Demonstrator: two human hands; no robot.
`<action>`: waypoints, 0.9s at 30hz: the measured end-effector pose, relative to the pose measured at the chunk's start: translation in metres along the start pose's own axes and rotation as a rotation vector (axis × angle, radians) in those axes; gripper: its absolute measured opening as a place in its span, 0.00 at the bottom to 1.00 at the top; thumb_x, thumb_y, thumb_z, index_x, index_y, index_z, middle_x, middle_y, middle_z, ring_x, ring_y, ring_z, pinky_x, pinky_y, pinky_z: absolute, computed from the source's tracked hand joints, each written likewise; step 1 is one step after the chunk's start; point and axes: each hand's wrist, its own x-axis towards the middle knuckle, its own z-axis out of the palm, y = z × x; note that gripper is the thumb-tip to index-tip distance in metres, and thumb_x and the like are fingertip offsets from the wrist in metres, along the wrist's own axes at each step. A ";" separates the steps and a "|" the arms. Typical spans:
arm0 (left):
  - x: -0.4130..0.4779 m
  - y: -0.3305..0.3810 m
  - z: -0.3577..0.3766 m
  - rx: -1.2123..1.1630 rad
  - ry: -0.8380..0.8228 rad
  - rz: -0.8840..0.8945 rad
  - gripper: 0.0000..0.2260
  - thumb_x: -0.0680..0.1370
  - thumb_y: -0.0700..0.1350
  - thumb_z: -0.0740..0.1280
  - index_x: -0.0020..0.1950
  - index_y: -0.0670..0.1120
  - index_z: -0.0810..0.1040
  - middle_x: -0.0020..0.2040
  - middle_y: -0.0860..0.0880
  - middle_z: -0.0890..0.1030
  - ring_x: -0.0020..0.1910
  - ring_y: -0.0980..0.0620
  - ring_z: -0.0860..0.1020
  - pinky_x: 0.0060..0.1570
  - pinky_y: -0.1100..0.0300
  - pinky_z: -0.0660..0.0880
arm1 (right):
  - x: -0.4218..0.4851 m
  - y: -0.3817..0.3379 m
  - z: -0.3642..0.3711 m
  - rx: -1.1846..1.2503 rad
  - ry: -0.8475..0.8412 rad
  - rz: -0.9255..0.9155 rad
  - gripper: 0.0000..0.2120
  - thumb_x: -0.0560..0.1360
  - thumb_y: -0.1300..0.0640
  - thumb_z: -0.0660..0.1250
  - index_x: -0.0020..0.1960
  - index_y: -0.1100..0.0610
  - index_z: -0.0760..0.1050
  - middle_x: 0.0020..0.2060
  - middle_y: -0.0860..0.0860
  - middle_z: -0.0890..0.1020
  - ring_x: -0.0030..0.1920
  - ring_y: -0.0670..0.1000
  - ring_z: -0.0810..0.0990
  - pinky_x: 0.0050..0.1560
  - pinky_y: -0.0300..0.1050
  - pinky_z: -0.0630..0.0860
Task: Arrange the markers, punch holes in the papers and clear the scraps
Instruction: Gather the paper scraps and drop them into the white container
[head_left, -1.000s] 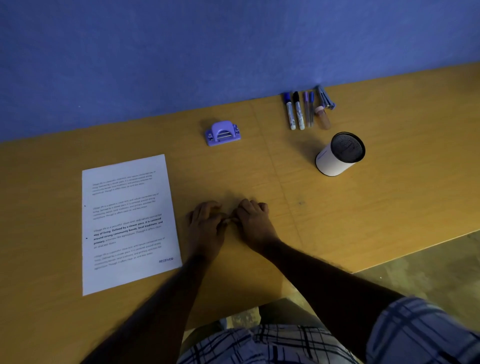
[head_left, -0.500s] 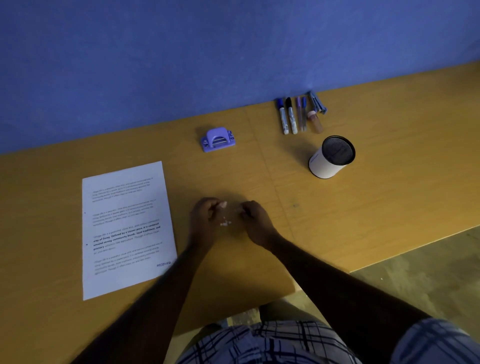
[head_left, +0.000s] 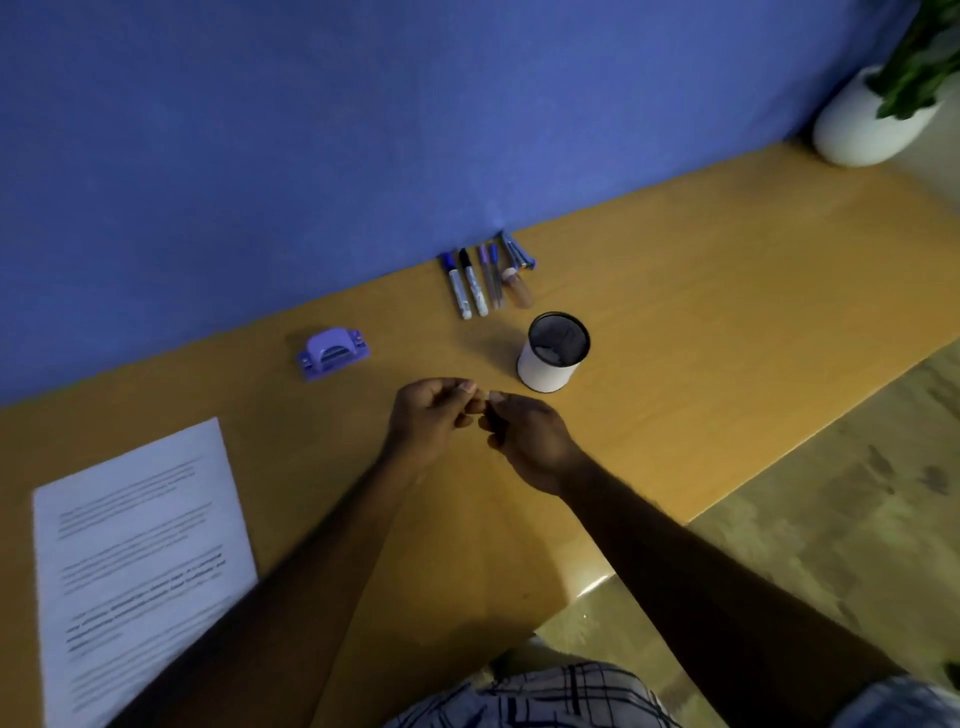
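Two hands nearly meet above the wooden desk (head_left: 727, 338); the left hand (head_left: 431, 415) and right hand (head_left: 524, 436) are fingertip to fingertip, fingers curled as if pinching; whether they hold scraps cannot be told; a cup (head_left: 553, 358) stands just beyond; markers (head_left: 467, 286) line the wall; hole punch (head_left: 332, 353) and paper (head_left: 140, 545) lie left.

Wooden desk (head_left: 727, 322), far edge flush against blue wall (head_left: 311, 130); white rounded pot (head_left: 862, 130) by the desk's far right corner (on it or just past it, cannot tell) holding green plant (head_left: 919, 62); mottled beige floor (head_left: 831, 519) off the near right edge.
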 end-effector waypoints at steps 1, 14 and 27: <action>0.007 0.008 0.009 0.052 -0.021 0.025 0.06 0.79 0.41 0.66 0.44 0.48 0.82 0.38 0.51 0.84 0.38 0.59 0.82 0.38 0.65 0.78 | 0.004 -0.009 -0.009 -0.022 0.030 -0.031 0.10 0.82 0.61 0.57 0.47 0.61 0.75 0.38 0.52 0.77 0.35 0.46 0.72 0.35 0.41 0.64; 0.105 0.058 0.089 0.854 -0.225 0.437 0.06 0.74 0.40 0.70 0.48 0.39 0.84 0.43 0.42 0.84 0.43 0.48 0.82 0.37 0.61 0.74 | 0.067 -0.101 -0.093 -1.304 0.271 -0.299 0.08 0.74 0.62 0.66 0.45 0.67 0.78 0.39 0.60 0.80 0.41 0.58 0.77 0.37 0.47 0.67; 0.132 0.076 0.092 1.200 -0.371 0.542 0.07 0.76 0.40 0.67 0.52 0.44 0.83 0.43 0.43 0.84 0.38 0.48 0.80 0.37 0.58 0.75 | 0.077 -0.121 -0.099 -1.651 0.115 -0.304 0.09 0.77 0.61 0.65 0.55 0.59 0.80 0.45 0.56 0.83 0.46 0.55 0.81 0.41 0.50 0.79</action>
